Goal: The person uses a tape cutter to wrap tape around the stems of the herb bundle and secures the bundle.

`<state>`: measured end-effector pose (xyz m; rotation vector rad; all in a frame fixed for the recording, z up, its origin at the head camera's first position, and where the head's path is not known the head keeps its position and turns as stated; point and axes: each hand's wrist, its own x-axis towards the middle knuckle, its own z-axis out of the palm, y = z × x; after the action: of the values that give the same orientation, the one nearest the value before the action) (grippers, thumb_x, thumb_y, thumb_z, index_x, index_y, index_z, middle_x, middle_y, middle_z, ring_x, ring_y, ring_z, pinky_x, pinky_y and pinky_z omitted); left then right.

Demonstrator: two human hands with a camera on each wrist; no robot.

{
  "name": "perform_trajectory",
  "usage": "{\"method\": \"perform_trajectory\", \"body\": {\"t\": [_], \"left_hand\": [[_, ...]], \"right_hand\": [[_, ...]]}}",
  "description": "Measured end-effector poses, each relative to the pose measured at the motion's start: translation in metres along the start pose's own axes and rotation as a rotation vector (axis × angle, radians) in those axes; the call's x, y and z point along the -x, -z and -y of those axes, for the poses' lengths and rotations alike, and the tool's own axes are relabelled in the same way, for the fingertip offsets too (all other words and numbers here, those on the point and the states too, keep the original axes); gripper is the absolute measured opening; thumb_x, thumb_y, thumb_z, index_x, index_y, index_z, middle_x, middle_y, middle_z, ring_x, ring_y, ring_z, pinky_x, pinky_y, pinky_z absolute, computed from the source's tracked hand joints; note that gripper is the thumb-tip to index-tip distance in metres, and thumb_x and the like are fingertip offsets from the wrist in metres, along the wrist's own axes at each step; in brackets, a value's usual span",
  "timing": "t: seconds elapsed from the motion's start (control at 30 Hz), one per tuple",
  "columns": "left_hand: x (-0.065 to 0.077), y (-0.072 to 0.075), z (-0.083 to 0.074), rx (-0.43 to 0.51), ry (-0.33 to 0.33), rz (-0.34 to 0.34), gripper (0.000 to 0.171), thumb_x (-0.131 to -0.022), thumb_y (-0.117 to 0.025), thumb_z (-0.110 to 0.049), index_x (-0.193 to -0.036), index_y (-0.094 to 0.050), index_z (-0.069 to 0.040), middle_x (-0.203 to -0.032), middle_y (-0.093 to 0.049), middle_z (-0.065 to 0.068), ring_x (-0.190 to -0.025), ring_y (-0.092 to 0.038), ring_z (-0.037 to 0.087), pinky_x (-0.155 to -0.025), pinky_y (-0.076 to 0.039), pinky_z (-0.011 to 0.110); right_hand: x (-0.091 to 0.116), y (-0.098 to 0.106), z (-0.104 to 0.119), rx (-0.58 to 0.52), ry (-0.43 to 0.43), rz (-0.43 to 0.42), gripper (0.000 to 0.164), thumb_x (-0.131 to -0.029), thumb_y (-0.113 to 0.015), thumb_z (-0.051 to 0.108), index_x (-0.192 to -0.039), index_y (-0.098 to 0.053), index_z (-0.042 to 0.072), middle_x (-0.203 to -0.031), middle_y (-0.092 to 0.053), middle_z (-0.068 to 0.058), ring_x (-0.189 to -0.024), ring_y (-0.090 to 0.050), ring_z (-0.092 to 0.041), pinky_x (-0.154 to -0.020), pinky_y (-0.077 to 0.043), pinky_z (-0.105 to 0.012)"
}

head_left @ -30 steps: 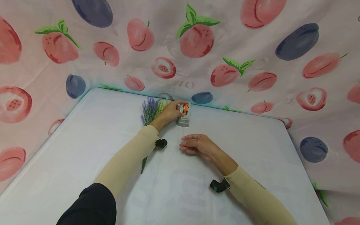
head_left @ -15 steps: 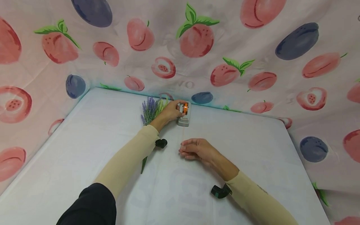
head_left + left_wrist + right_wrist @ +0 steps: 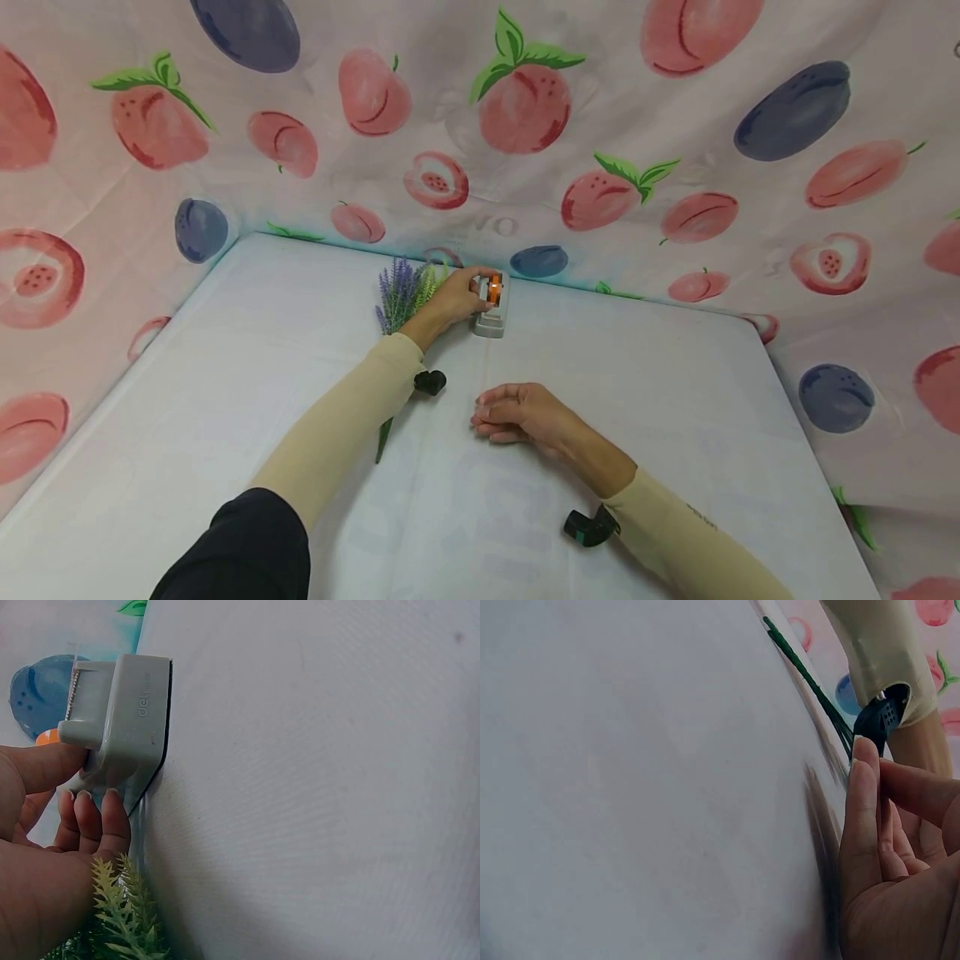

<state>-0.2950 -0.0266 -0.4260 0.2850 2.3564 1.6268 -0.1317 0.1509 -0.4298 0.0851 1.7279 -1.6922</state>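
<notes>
Near the back edge, my left hand (image 3: pixel 453 297) grips a grey tape dispenser (image 3: pixel 491 328) from its left side. An orange roll core (image 3: pixel 494 289) shows in it. In the left wrist view, the dispenser (image 3: pixel 139 712) has a toothed cutter, with the thumb and curled fingers around its lower part. My right hand (image 3: pixel 525 414) is closer to me, thumb and forefinger pinched together. A faint strip of clear tape (image 3: pixel 488 354) runs from the dispenser toward it. The right wrist view shows the pinching fingertips (image 3: pixel 864 776); the tape end is barely visible there.
Artificial lavender (image 3: pixel 401 287) with purple and yellow-green sprigs lies under my left forearm, its green stem (image 3: pixel 384 440) pointing toward me. A fruit-print cloth (image 3: pixel 465 100) rises behind the white table (image 3: pixel 645 375). Black wrist cameras (image 3: pixel 588 527) jut from both sleeves.
My right hand has drawn steadily back toward me, away from the dispenser, so the gap between them has widened. My left hand and the dispenser have stayed put.
</notes>
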Motion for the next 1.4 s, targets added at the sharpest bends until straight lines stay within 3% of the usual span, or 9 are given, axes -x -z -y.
{"method": "perform_trajectory", "body": {"t": [0.5, 0.63, 0.8, 1.0, 1.2, 1.4], "left_hand": [[0.003, 0.002, -0.004, -0.034, 0.014, -0.008, 0.059, -0.091, -0.074, -0.003, -0.144, -0.057, -0.023, -0.088, -0.047, 0.005, -0.069, -0.038, 0.018, -0.062, -0.033, 0.032], [0.009, 0.005, -0.012, -0.094, -0.048, 0.018, 0.058, -0.094, -0.07, -0.002, -0.148, -0.053, -0.017, -0.096, -0.054, 0.008, -0.076, -0.046, 0.02, -0.066, -0.038, 0.033], [0.03, 0.022, -0.031, -0.137, -0.158, 0.091, 0.054, -0.099, -0.055, 0.002, -0.151, -0.047, -0.011, -0.121, -0.058, 0.019, -0.102, -0.057, 0.027, -0.081, -0.048, 0.038], [0.059, 0.049, -0.041, -0.218, -0.165, 0.153, 0.052, -0.103, -0.059, -0.011, -0.152, -0.047, -0.018, -0.12, -0.058, 0.013, -0.11, -0.06, 0.028, -0.081, -0.05, 0.039], [0.09, 0.072, -0.034, -0.235, -0.176, 0.219, 0.052, -0.101, -0.059, -0.008, -0.152, -0.046, -0.014, -0.116, -0.062, 0.018, -0.105, -0.063, 0.034, -0.082, -0.051, 0.037], [0.119, 0.088, -0.018, -0.229, -0.111, 0.277, 0.053, -0.1, -0.06, -0.006, -0.151, -0.046, -0.009, -0.109, -0.063, 0.017, -0.096, -0.061, 0.036, -0.077, -0.048, 0.038]], "right_hand": [[0.005, -0.005, -0.008, -0.004, 0.002, 0.036, 0.028, -0.094, -0.07, 0.005, -0.119, -0.063, -0.004, -0.1, -0.077, -0.014, -0.086, -0.076, -0.017, -0.071, -0.059, -0.026], [0.006, -0.006, -0.009, 0.015, 0.009, 0.035, 0.027, -0.094, -0.071, 0.006, -0.118, -0.064, -0.004, -0.101, -0.077, -0.014, -0.088, -0.076, -0.019, -0.071, -0.059, -0.026], [0.007, -0.006, -0.008, 0.04, 0.017, 0.037, 0.027, -0.094, -0.071, 0.007, -0.118, -0.066, -0.005, -0.101, -0.077, -0.014, -0.086, -0.076, -0.018, -0.071, -0.059, -0.026], [0.007, -0.004, -0.002, 0.07, 0.02, 0.053, 0.03, -0.094, -0.071, 0.008, -0.12, -0.066, -0.007, -0.102, -0.077, -0.015, -0.084, -0.075, -0.016, -0.073, -0.06, -0.027], [0.008, 0.0, 0.0, 0.091, 0.023, 0.062, 0.03, -0.095, -0.071, 0.007, -0.12, -0.066, -0.007, -0.103, -0.077, -0.015, -0.084, -0.075, -0.016, -0.074, -0.06, -0.029], [0.009, 0.004, 0.003, 0.093, 0.021, 0.086, 0.027, -0.094, -0.071, 0.006, -0.117, -0.066, -0.007, -0.103, -0.077, -0.014, -0.084, -0.075, -0.016, -0.074, -0.06, -0.029]]}}
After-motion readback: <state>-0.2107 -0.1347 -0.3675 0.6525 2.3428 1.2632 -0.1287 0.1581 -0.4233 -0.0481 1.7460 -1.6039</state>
